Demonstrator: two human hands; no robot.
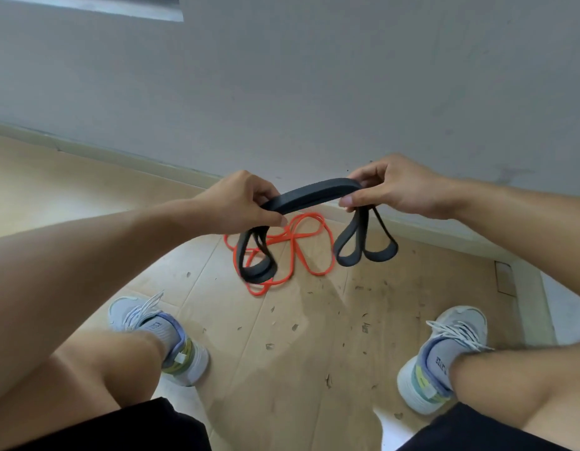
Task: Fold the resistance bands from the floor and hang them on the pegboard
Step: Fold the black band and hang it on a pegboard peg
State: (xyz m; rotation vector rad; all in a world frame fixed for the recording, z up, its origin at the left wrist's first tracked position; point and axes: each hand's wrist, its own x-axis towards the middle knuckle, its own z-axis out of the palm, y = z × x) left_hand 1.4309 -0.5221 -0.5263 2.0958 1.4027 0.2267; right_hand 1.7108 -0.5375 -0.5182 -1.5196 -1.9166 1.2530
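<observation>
I hold a wide black resistance band in the air above the floor, folded into several layers. My left hand pinches its left end and my right hand pinches its right end. The stacked middle stretches between them, and loops hang down below each hand. A thin orange resistance band lies tangled on the floor under the black one, partly hidden by the left hanging loops. No pegboard shows in the head view.
Brown cardboard sheets with scuff marks cover the floor. A grey wall with a pale skirting board runs close behind the bands. My two feet in light sneakers stand apart on either side.
</observation>
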